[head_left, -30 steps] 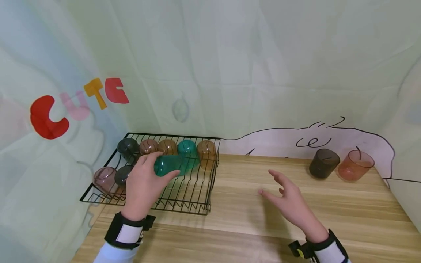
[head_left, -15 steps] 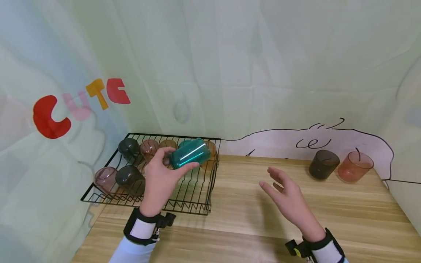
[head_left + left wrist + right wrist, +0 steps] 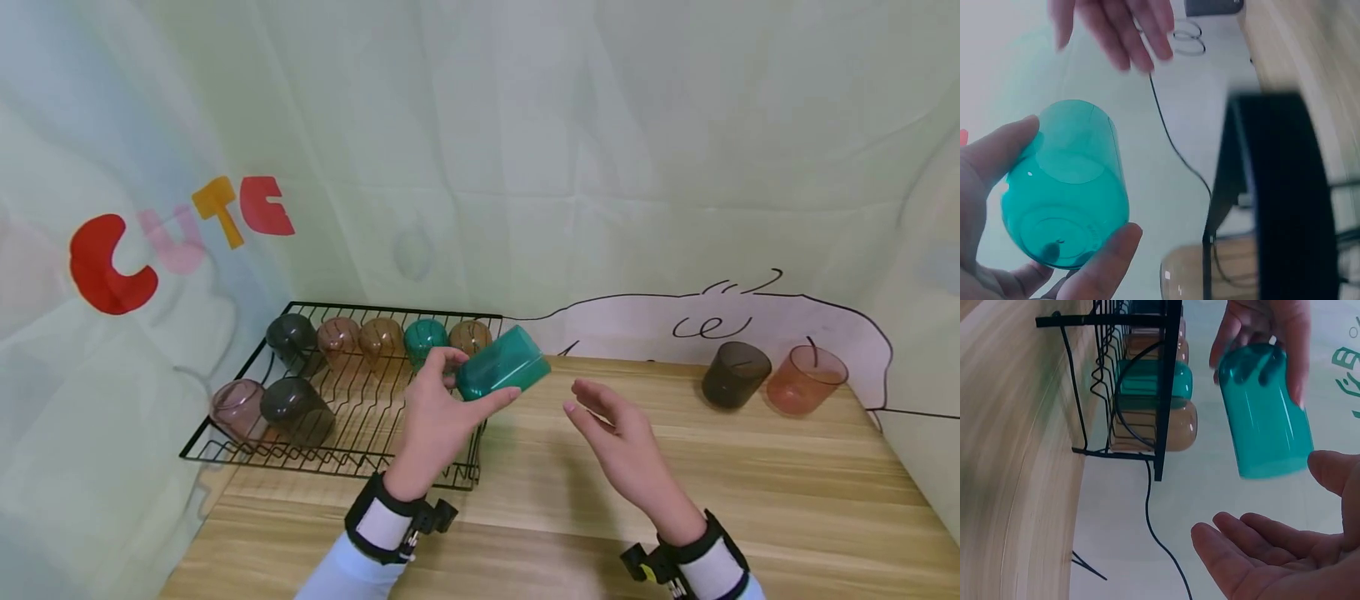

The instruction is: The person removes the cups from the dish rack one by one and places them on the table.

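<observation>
A teal see-through cup [image 3: 504,365] is tilted in the air past the right side of the black wire rack [image 3: 480,477]. My left hand [image 3: 438,417] grips it near its base, thumb on one side and fingers on the other; its open end points up and right. Just right of the cup, my right hand [image 3: 626,442] hovers over the table with thumb and fingers apart and nothing between them. From the right wrist, the cup [image 3: 1266,419] shows its mouth toward the right hand's fingers [image 3: 1241,550], a small gap between.
Upside-down cups line the rack's back row, among them a second teal cup [image 3: 426,337] and an amber cup [image 3: 471,335]. A dark grey cup [image 3: 296,412] and a pale purple cup [image 3: 238,410] occupy its front left. A black cup [image 3: 737,375] and an orange-pink cup [image 3: 807,380] stand at the table's back right.
My left hand has lifted the teal cup from over the rack and carried it right, its open end turning upward. My right hand has moved a little left toward it.
</observation>
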A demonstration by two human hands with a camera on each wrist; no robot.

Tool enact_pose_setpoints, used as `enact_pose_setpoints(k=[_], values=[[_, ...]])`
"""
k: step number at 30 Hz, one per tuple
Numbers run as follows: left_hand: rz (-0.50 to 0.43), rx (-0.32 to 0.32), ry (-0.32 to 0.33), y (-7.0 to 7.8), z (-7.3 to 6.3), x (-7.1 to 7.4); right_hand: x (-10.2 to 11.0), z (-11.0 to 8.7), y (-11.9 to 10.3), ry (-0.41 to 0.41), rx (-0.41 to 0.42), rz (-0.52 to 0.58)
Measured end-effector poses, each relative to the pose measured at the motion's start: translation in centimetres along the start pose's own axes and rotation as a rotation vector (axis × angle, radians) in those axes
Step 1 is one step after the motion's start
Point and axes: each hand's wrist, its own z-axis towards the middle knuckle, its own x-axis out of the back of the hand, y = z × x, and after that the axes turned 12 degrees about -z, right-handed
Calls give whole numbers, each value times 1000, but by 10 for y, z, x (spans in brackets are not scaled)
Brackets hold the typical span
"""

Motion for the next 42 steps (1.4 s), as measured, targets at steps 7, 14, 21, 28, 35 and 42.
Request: enact_pose_setpoints(k=[7, 14, 21, 28, 35, 42], values=[[-37, -24, -57, 3, -5, -20, -7, 2, -4, -40, -8, -11], [-37, -26, -83, 4, -8, -25, -6, 3, -1, -34, -20, -13], [34, -69, -113, 2, -11, -27, -4, 4, 0, -17, 4, 21], [1, -56, -147, 2, -12, -31, -2, 5, -3, 9, 13, 57], [-15, -62, -162, 0, -13, -36, -2, 6, -6, 22, 26, 113], [-42, -70, -221, -2, -16, -40, -3, 6, -10, 56, 15, 153]])
